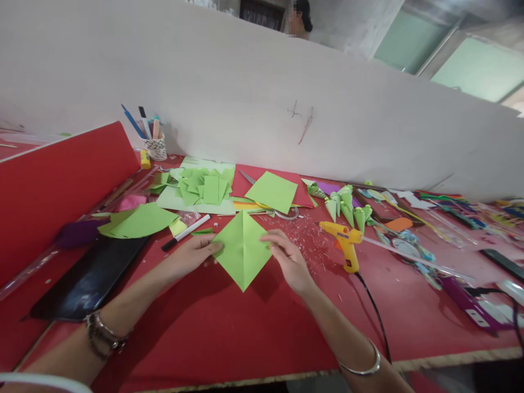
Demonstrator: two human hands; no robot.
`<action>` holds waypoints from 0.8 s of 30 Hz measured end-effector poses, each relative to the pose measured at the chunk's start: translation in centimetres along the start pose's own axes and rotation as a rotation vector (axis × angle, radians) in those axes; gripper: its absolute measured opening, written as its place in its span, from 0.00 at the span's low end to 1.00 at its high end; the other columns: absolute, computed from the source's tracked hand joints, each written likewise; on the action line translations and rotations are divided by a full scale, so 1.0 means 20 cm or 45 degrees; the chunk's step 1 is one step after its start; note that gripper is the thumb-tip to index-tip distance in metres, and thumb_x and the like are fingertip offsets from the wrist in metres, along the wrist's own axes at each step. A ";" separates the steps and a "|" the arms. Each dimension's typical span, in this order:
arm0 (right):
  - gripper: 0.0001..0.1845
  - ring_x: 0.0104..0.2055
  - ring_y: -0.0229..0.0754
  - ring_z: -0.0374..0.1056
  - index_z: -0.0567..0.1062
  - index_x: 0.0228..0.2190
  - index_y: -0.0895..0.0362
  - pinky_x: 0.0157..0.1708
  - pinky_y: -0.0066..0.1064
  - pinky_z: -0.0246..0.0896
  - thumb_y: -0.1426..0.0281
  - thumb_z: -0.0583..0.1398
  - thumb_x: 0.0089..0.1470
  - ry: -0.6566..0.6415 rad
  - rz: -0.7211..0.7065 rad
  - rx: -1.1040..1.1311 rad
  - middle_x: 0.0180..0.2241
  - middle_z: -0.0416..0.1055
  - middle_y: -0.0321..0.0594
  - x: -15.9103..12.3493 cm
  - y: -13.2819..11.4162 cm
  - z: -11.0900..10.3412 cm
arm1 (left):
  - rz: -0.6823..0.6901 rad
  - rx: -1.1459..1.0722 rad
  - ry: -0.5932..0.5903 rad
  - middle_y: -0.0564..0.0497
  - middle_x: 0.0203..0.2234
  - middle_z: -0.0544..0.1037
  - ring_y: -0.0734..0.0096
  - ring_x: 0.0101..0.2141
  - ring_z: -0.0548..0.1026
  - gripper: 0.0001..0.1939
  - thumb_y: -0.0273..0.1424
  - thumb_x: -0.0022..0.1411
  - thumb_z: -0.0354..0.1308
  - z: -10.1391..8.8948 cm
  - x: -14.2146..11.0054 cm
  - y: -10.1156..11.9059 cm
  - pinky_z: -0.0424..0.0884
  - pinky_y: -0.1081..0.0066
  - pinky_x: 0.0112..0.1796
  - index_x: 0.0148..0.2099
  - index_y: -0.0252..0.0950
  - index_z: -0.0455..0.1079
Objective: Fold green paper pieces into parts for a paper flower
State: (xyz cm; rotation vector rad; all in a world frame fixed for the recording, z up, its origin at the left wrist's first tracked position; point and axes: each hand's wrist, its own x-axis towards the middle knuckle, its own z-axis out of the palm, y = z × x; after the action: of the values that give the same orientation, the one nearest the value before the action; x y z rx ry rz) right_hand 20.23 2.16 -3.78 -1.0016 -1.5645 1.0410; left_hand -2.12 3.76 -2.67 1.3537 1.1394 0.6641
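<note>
A square of light green paper, turned like a diamond with a crease down its middle, is held above the red table. My left hand pinches its left corner, and my right hand grips the right corner with thumb and fingers. Just beyond it lies another green paper square on red sheets, partly covering a pair of scissors. A black-and-white marker rests past my left hand. To the right of my right hand is a yellow glue gun with a clear stick in its back.
Small green paper pieces are heaped on a pale sheet. Rolled green paper cones stand behind the glue gun. A dark tablet-like slab and green cut sheets lie left. A pen cup and a purple power strip flank the table.
</note>
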 end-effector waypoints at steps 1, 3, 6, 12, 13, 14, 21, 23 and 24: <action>0.15 0.46 0.40 0.60 0.71 0.37 0.50 0.44 0.33 0.56 0.75 0.50 0.51 -0.042 -0.049 -0.070 0.40 0.63 0.38 0.00 -0.01 -0.01 | -0.024 -0.050 0.028 0.58 0.17 0.62 0.79 0.19 0.59 0.15 0.41 0.51 0.54 0.00 0.00 0.00 0.54 0.77 0.23 0.24 0.34 0.62; 0.15 0.46 0.42 0.59 0.70 0.38 0.51 0.45 0.34 0.55 0.75 0.52 0.48 -0.111 -0.134 -0.159 0.41 0.63 0.39 -0.01 -0.02 -0.01 | -0.071 -0.126 0.095 0.58 0.17 0.63 0.79 0.19 0.59 0.14 0.40 0.50 0.56 0.00 0.00 0.00 0.54 0.77 0.22 0.24 0.34 0.62; 0.15 0.44 0.42 0.60 0.71 0.38 0.52 0.44 0.34 0.56 0.74 0.58 0.45 -0.140 -0.207 -0.285 0.40 0.63 0.40 -0.01 -0.02 -0.02 | -0.086 -0.161 0.145 0.57 0.18 0.65 0.79 0.19 0.61 0.14 0.40 0.50 0.56 0.00 0.01 0.00 0.55 0.77 0.22 0.26 0.34 0.64; 0.05 0.33 0.38 0.64 0.73 0.25 0.55 0.34 0.30 0.59 0.73 0.57 0.49 -0.042 -0.209 -0.340 0.29 0.67 0.38 0.01 -0.01 -0.02 | -0.019 0.181 -0.008 0.58 0.11 0.65 0.80 0.15 0.57 0.18 0.44 0.55 0.50 -0.03 0.02 0.00 0.51 0.77 0.19 0.23 0.34 0.63; 0.04 0.33 0.38 0.64 0.72 0.25 0.56 0.34 0.30 0.59 0.72 0.57 0.49 -0.030 -0.193 -0.319 0.29 0.67 0.38 0.01 -0.01 -0.02 | 0.002 0.213 -0.009 0.58 0.11 0.64 0.80 0.15 0.57 0.19 0.44 0.55 0.49 -0.03 0.02 -0.01 0.51 0.77 0.19 0.22 0.34 0.62; 0.04 0.32 0.38 0.64 0.71 0.24 0.56 0.34 0.30 0.59 0.71 0.57 0.49 -0.022 -0.167 -0.286 0.29 0.67 0.38 0.02 0.00 -0.02 | 0.027 0.223 0.001 0.58 0.10 0.63 0.80 0.15 0.57 0.19 0.44 0.55 0.50 -0.03 0.02 -0.01 0.52 0.77 0.20 0.21 0.34 0.61; 0.08 0.28 0.36 0.63 0.66 0.21 0.57 0.31 0.27 0.59 0.67 0.57 0.47 0.047 0.133 -0.020 0.24 0.67 0.35 0.02 0.02 0.01 | 0.200 -0.008 0.101 0.54 0.21 0.72 0.77 0.18 0.64 0.17 0.42 0.56 0.46 -0.01 0.01 0.01 0.61 0.75 0.23 0.32 0.35 0.67; 0.08 0.27 0.36 0.63 0.67 0.21 0.57 0.30 0.27 0.58 0.66 0.57 0.47 0.063 0.213 0.023 0.22 0.67 0.34 0.02 0.02 0.02 | 0.232 0.021 0.053 0.55 0.21 0.72 0.78 0.18 0.65 0.15 0.40 0.51 0.52 0.01 0.00 0.02 0.63 0.75 0.25 0.36 0.35 0.68; 0.08 0.26 0.36 0.64 0.67 0.21 0.57 0.30 0.27 0.59 0.66 0.57 0.47 0.067 0.242 0.044 0.22 0.67 0.34 0.02 0.01 0.02 | 0.223 0.042 0.058 0.56 0.21 0.71 0.77 0.19 0.66 0.15 0.39 0.49 0.55 0.03 0.00 0.02 0.64 0.75 0.26 0.37 0.35 0.68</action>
State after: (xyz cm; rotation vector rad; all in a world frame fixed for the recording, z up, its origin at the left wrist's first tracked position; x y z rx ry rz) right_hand 19.78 2.53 -3.95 -1.1615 -1.4250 1.1582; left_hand -1.56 3.56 -2.28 1.4846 1.0797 0.8089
